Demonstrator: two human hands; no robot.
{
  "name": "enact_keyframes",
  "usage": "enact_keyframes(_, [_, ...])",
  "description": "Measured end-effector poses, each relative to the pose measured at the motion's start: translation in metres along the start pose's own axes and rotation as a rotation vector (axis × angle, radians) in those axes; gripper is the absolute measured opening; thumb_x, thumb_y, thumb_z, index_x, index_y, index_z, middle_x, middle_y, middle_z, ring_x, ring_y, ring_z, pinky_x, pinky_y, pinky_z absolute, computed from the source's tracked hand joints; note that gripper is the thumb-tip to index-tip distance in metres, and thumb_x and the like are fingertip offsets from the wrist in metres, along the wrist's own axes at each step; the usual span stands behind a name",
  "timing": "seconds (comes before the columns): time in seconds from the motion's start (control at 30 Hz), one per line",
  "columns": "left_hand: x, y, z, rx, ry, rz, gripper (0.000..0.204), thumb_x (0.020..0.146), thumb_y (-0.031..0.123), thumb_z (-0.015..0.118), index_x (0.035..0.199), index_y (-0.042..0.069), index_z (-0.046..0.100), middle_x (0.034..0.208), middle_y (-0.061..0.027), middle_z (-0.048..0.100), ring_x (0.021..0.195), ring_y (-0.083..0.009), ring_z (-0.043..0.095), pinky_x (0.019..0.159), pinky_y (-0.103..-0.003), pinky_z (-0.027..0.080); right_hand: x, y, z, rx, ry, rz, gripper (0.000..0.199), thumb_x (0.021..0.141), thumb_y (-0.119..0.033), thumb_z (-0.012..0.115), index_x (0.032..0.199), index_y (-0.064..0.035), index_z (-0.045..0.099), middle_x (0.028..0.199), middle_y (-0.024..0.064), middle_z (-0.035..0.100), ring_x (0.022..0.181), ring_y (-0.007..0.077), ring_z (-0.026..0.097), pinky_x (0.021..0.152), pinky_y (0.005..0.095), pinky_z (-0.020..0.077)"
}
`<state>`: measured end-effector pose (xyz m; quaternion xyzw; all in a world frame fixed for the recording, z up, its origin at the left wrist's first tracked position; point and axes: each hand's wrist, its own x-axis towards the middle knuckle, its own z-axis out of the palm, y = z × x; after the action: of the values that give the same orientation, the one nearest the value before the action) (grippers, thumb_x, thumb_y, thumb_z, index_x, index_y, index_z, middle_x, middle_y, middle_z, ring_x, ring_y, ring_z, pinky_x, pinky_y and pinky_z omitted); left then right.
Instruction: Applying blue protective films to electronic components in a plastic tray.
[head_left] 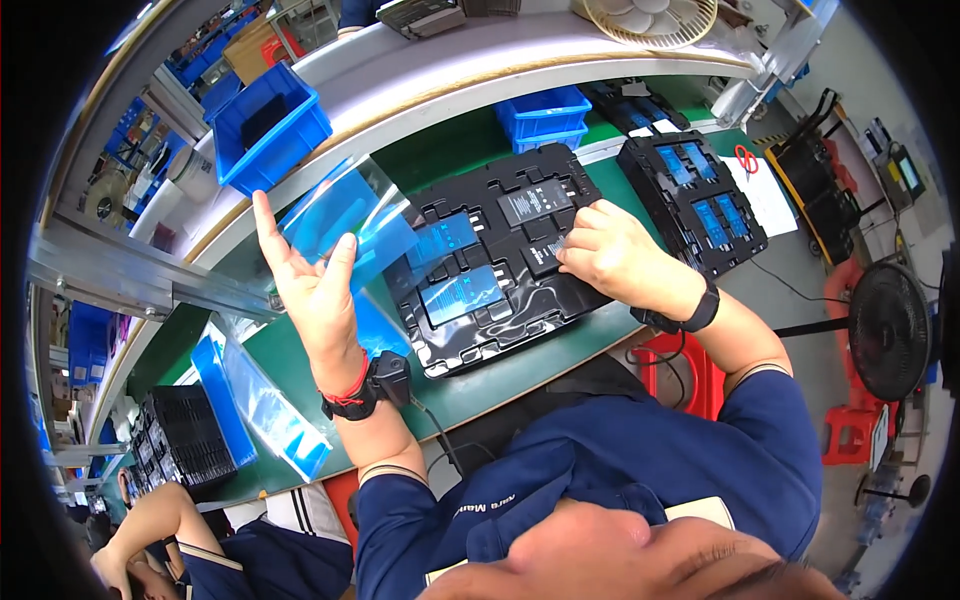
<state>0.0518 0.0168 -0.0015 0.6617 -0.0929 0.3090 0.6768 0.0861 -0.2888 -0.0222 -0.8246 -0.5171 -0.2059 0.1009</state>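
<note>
My left hand [312, 290] is raised, palm up, fingers spread and loose; a clear blue-tinted film [345, 215] lies across the fingertips, pinned lightly against the thumb, so I count it as held. The film is glossy, thin and see-through, with a deeper blue band across it, and it hangs above the left edge of the tray [500, 260].

My right hand [615, 255] rests curled on the right half of the tray, fingertips pressed down on a small dark cell [545, 255] seated in one of its pockets; the fingers bear on it but do not close around it. A black band [690, 315] sits on that wrist, and a black strap with a red cord [365, 390] on the left one.

The tray is black, moulded plastic with several pockets, lying on the green worktop [300, 370] right before me. Two pockets nearer me hold flat cells with shiny bluish faces; another dark cell sits further up.

Further right lies a second black tray [695, 195] with blue-faced cells, and red scissors [746, 160] on a white sheet beside it. Behind the tray stand blue bins [545, 115], with a larger blue bin [270, 130] up left. At my left lie more film sleeves [265, 410] and a stack of black trays [185, 435]. Another person's arm [150, 520] shows at the lower left.
</note>
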Motion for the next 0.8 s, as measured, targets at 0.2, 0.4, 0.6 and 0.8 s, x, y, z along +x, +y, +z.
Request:
enact_keyframes(0.2, [-0.002,0.001,0.001,-0.002,-0.001,0.001,0.086,0.074,-0.015,0.059,0.146,0.009,0.018,0.148,-0.0088,0.019,0.103,-0.0101,0.049,0.067,-0.018,0.046,0.001,0.01,-0.012,0.118,-0.058,0.042,0.01,0.072,-0.014,0.066,0.078,-0.007,0.068,0.079,0.0022,0.064,0.08,0.02,0.053,0.069,0.0313,0.04])
enact_keyframes(0.4, [-0.003,0.0,0.001,-0.023,-0.007,0.0,0.087,0.075,-0.016,0.058,0.147,0.009,0.016,0.148,-0.0092,0.02,0.108,-0.0133,0.051,0.075,-0.022,0.048,0.027,0.055,-0.006,0.097,-0.17,0.222,0.022,0.072,-0.016,0.07,0.091,-0.0044,0.066,0.084,0.0097,0.061,0.088,0.0288,0.055,0.081,0.0381,0.0434])
enact_keyframes(0.6, [-0.001,-0.001,0.001,-0.06,0.019,0.006,0.085,0.075,-0.017,0.056,0.146,0.01,0.019,0.15,-0.0087,0.017,0.104,-0.0122,0.052,0.072,-0.02,0.048,0.049,0.075,0.022,0.182,-0.289,0.257,0.033,0.071,-0.02,0.074,0.098,-0.0032,0.064,0.098,0.0127,0.056,0.099,0.0295,0.052,0.087,0.0381,0.0417])
enact_keyframes(0.8, [0.001,0.001,-0.001,-0.032,0.009,0.024,0.085,0.075,-0.017,0.057,0.146,0.009,0.019,0.149,-0.0084,0.018,0.102,-0.0109,0.053,0.069,-0.018,0.046,0.054,0.077,0.02,0.293,-0.291,0.287,0.023,0.07,-0.015,0.074,0.08,-0.0026,0.058,0.091,0.0107,0.056,0.093,0.0289,0.052,0.084,0.0378,0.0401])
